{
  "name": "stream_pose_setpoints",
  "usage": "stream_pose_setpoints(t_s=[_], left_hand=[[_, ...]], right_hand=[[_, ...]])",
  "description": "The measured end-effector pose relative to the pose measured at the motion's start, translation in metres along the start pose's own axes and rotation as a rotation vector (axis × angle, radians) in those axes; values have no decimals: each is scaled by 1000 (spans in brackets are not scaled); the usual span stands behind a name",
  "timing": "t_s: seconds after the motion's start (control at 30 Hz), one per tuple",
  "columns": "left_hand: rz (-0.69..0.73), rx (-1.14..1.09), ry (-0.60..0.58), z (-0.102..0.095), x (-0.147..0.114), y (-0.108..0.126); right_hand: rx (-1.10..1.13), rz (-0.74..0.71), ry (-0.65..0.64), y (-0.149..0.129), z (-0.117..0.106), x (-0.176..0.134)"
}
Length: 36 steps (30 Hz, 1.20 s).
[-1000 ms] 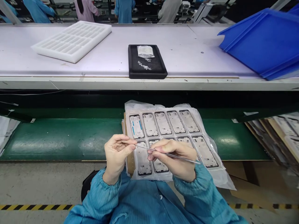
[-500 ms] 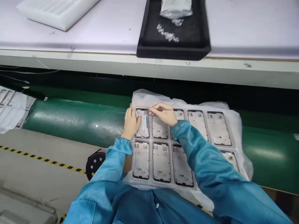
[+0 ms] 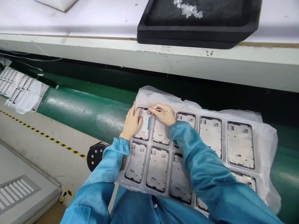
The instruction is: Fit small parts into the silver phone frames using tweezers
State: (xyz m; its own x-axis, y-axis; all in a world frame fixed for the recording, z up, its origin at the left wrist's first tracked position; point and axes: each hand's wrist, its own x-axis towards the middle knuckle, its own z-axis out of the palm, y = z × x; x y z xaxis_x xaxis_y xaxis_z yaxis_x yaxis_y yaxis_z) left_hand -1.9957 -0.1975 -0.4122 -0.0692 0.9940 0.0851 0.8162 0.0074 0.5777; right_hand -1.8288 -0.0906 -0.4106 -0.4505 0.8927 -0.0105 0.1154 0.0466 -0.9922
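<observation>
A translucent tray lies in front of me with several metal phone frames in its pockets. In the top-left pocket is a phone frame with a blue strip along its right side. My left hand rests on that frame's left edge, fingers stretched out and thumb apart on its face. My right hand pinches slim metal tweezers, their tip at the frame's top edge. Whatever the tip touches is too small to make out. My right sleeve covers part of the middle frames.
Beyond the tray runs a white bench edge, with a black tray of small clear pieces on it. The green conveyor belt passes beneath the tray. Another tray of frames lies far left. A black round disc is beside my left sleeve.
The camera view has shifted and turned, so the black tray looks larger and nearer. Both hands stay at the same top-left frame, with the tweezers still in the right hand.
</observation>
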Motion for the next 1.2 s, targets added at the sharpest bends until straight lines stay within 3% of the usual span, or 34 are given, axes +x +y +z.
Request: stream_pose_setpoints(t_s=[0.57, 0.93, 1.2], left_hand=[[-32, 1, -29, -4, 0, 1], [-113, 208, -140, -13, 3, 15], [-109, 180, -112, -12, 2, 13]], right_hand=[[-20, -57, -32, 1, -1, 0], [-47, -74, -27, -2, -3, -1], [-44, -53, -50, -1, -2, 1]])
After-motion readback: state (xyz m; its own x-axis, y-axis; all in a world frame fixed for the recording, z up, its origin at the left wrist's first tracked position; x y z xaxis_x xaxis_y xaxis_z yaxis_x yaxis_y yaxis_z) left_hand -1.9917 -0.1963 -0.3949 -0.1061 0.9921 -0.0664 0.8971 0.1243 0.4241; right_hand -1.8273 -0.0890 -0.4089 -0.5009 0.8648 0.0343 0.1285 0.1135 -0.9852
